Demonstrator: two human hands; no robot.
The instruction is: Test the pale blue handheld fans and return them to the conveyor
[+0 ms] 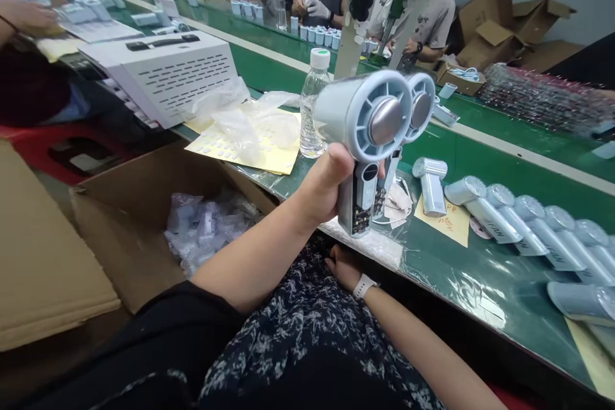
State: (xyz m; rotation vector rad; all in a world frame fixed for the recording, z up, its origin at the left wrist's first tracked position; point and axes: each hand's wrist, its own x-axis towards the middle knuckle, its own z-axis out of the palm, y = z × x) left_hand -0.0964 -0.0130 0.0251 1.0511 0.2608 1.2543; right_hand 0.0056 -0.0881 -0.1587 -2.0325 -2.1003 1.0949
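Fans [358, 122] upright w/ handles [366, 195] clamped in L fingers [340, 159] below heads [384, 120]; can't tell re R fingers [332, 262].

Fairly bright indoor light leaves white glare on the glossy green worktop [516, 304], with near-black shadow beneath its edge. Wide-angle distortion stretches the margins; pixelation masks the head of a person in a pale grey shirt [441, 18].
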